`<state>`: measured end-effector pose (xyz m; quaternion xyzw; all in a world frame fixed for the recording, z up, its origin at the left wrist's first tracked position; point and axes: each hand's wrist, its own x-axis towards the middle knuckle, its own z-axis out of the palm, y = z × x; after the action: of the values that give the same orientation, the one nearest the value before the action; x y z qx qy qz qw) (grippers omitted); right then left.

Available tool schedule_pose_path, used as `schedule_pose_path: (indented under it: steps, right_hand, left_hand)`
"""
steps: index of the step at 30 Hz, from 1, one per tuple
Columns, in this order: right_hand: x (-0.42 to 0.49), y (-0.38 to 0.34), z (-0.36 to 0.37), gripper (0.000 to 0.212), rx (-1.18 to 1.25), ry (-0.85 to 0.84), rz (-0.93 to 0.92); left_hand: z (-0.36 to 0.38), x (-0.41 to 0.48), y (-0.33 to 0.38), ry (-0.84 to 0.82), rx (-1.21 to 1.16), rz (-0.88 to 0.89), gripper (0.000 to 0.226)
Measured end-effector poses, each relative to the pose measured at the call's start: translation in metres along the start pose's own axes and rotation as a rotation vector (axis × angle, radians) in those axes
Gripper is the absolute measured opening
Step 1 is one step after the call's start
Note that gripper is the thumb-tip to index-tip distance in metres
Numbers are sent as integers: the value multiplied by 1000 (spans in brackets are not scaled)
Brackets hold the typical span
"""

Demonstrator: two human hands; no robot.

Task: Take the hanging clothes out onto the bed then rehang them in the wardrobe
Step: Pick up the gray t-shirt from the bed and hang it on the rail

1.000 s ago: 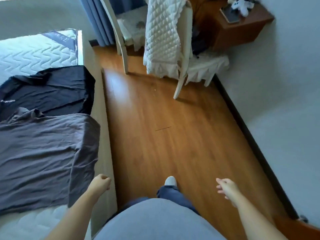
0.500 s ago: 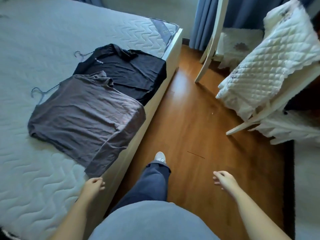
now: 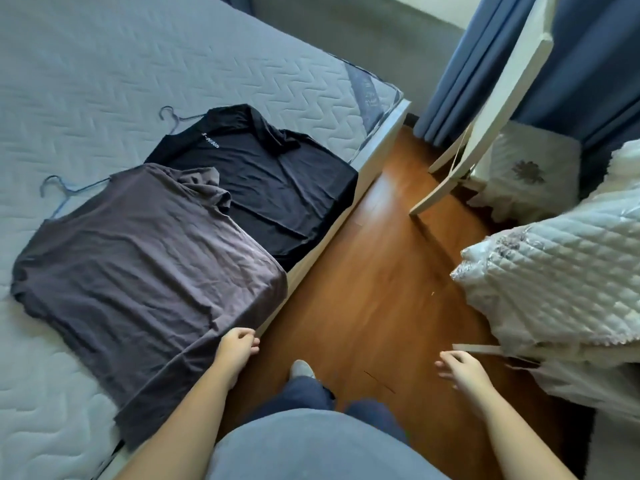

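Two shirts lie flat on the quilted bed (image 3: pixel 104 81), each on a wire hanger. The grey shirt (image 3: pixel 138 271) is nearer, its hem hanging over the bed's edge; its hanger hook (image 3: pixel 57 190) sticks out at the collar. Beyond it lies the black shirt (image 3: pixel 270 181) with its hook (image 3: pixel 173 116). My left hand (image 3: pixel 237 344), fingers loosely curled and holding nothing, hovers at the grey shirt's lower corner by the bed edge. My right hand (image 3: pixel 460 372) hangs relaxed over the wooden floor, empty. The wardrobe is out of view.
A wooden floor strip (image 3: pixel 363 289) runs between the bed and a white chair (image 3: pixel 485 109) draped with a quilted white cover (image 3: pixel 561 278). Blue curtains (image 3: pixel 485 46) hang at the far end. My legs and one foot (image 3: pixel 301 368) stand on the floor.
My view has swung left from the floor and chair toward the bed. My left hand has come up close to the grey shirt's corner; both hands stay empty.
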<state>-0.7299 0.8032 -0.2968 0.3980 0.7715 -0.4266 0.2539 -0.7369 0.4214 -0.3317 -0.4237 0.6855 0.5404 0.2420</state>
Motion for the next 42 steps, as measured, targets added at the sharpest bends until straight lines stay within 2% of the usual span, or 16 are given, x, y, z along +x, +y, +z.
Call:
schedule_pose_path:
  steps: [4,9,13,17,20,22,28,34,36,39,42]
  right_hand:
    - [39,-65,10,16,-47,-72,-48]
    - [96,-162,24,12,-136,-142,-125]
    - [137,-248,57,12,-349,-250,-227]
    - [147,-326,114,12,-625,-367,-319]
    - [133,-361,165,12,-767,-433,-406]
    - [124,-374,202,19,-831,-467,-448]
    - [90,-393,303,16,-838,-474,-465]
    - [56,-427,389,16,-911,-445,-512]
    - [50,-442,422,20,-964,-460,-559]
    - [45,-468,471,6,-1033,-494,-649]
    - [52,-496,519,12,-1016,-479,-678]
  left_hand:
    - [-5,17,29,86,-70,31,18]
    - [-41,32,32,300,-133,-74,17]
    - [-62,33,28,498,-281,-181,21]
    - [-66,28,34,597,-397,-229,19]
    - [-68,25,28,614,-459,-262,18]
    - [-77,28,18,636,-468,-288,17]
    - [-156,65,-1,644,-535,-365,15]
    - [-258,133,-7,597,-382,-358,19]
    - [-288,158,-10,611,-328,-357,19]
    - [-326,197,-7,646,-320,-360,19]
    - [-358,233,5,676,-298,-336,19]
